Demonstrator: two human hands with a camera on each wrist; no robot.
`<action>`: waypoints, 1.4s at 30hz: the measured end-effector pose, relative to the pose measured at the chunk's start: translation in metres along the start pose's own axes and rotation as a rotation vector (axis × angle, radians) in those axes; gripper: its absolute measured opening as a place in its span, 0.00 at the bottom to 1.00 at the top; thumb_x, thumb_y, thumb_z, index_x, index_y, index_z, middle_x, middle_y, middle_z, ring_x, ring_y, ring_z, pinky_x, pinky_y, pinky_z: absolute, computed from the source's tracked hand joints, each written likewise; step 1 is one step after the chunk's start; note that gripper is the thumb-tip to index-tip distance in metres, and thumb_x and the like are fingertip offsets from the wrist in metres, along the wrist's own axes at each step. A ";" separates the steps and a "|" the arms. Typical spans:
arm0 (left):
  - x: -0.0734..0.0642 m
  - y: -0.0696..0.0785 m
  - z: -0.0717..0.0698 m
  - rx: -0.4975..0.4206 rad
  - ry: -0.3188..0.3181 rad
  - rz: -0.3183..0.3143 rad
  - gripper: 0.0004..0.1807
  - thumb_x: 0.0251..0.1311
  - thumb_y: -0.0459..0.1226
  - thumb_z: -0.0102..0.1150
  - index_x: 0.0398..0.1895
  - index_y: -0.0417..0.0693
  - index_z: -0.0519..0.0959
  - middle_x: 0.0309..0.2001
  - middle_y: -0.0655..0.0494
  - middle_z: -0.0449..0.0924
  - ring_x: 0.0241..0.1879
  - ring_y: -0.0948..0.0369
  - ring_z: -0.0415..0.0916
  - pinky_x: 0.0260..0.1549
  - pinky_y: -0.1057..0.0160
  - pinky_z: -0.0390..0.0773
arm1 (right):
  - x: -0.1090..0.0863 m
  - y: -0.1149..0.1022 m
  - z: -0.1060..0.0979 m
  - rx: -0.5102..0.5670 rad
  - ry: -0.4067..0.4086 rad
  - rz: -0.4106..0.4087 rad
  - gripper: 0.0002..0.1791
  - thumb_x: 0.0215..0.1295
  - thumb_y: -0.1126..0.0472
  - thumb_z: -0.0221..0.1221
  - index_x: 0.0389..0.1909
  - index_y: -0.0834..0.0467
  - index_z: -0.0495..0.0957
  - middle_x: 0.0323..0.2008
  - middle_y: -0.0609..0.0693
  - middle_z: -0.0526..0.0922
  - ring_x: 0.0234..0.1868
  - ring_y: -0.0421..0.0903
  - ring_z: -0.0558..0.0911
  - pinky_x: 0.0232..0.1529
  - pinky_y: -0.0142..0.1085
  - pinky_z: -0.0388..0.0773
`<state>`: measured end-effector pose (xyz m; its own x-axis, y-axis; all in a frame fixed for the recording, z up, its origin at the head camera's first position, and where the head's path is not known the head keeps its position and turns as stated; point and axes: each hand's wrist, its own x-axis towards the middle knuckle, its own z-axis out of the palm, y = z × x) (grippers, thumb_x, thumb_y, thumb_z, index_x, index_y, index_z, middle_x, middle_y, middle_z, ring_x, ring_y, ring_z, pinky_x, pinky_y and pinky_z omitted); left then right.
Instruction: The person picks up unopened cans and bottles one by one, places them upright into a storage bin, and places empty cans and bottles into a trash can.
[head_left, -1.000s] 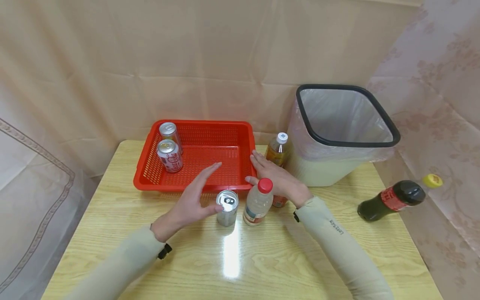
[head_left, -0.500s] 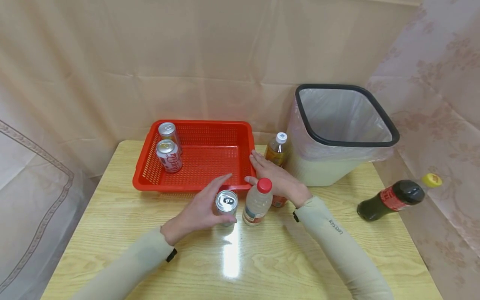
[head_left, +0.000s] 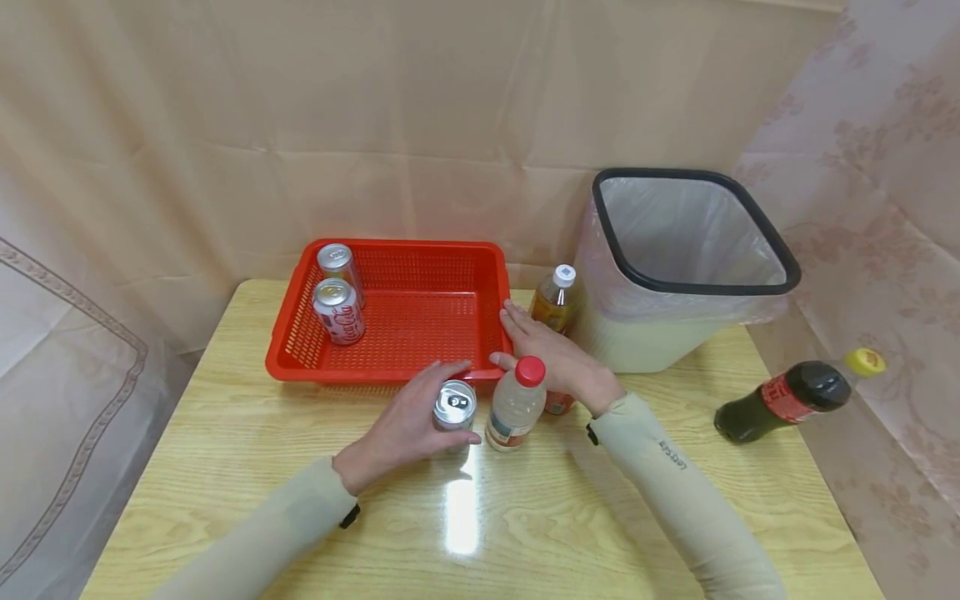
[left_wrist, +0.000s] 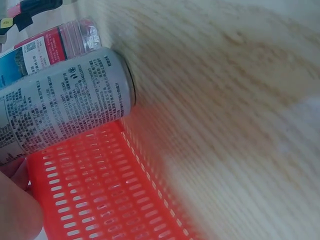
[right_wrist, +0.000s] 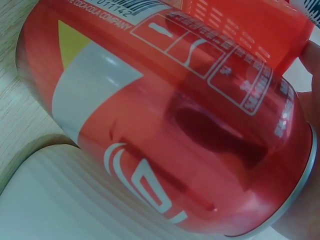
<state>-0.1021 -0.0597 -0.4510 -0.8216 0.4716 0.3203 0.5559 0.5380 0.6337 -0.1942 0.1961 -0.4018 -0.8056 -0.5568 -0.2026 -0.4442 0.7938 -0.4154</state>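
In the head view my left hand [head_left: 408, 427] curls round a silver drink can [head_left: 454, 404] standing on the table, with the thumb in front and the fingers behind. The left wrist view shows the can's side [left_wrist: 65, 102], covered in small print. My right hand [head_left: 551, 354] rests with extended fingers at the right rim of a red plastic basket [head_left: 408, 375]. Between the hands stands a clear bottle [head_left: 517, 408] with a red cap. A red Coca-Cola can [right_wrist: 200, 125] fills the right wrist view; the right hand mostly hides it from the head camera.
Two cans, a pink Coca-Cola can [head_left: 341, 317] and a silver-topped one [head_left: 337, 260], stand at the basket's left end. A white-capped bottle [head_left: 551, 308] is beside a lined bin [head_left: 637, 333]. At far right stands a dark cola bottle [head_left: 787, 400] with a yellow cap.
My left hand has moved right and closed in round the silver can, from beside it with fingers spread. The right hand has stayed at the basket rim.
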 end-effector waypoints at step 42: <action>-0.002 0.019 -0.035 -0.223 0.237 -0.031 0.29 0.52 0.32 0.78 0.53 0.41 0.70 0.45 0.51 0.84 0.45 0.56 0.84 0.46 0.53 0.87 | 0.001 0.001 0.000 -0.003 0.005 -0.010 0.48 0.75 0.37 0.54 0.84 0.57 0.46 0.84 0.50 0.41 0.83 0.52 0.47 0.77 0.51 0.58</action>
<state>-0.0948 -0.0749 -0.4151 -0.8591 0.2674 0.4365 0.5099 0.3713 0.7760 -0.1952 0.1964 -0.4028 -0.8032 -0.5633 -0.1938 -0.4532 0.7889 -0.4150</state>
